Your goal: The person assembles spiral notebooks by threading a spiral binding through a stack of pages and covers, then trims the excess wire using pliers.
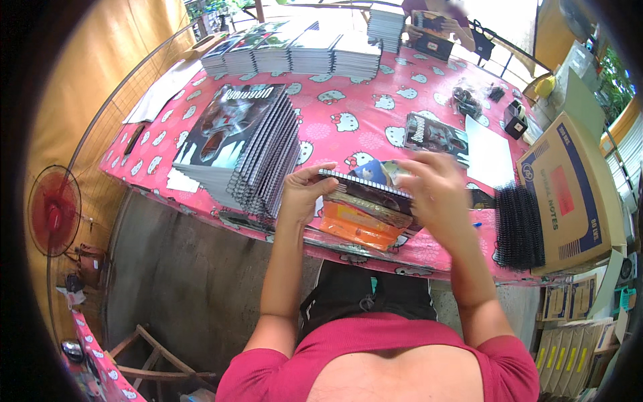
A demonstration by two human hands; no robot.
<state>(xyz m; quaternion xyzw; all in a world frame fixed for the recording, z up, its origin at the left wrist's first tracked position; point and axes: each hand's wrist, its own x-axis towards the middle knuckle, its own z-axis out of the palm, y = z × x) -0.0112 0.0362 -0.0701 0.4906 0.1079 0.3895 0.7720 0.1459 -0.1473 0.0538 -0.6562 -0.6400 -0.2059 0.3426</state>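
Pink cartoon-cat cloth covers the bench (348,137), which sits in an open-sided work area. Nearest, the left hand (301,194) clamps the left end of a spiral-bound notebook (365,181) held over the bench's near edge, while the right hand (432,191) closes its grip over the right end (motion-blurred, so finger placement is unclear). An orange booklet (355,224) lies beneath. Beside them stand a leaning notebook stack (258,154) and black binding coils (519,224). Further back, more stacks (295,53). That leaning stack could slide if bumped, I judge.
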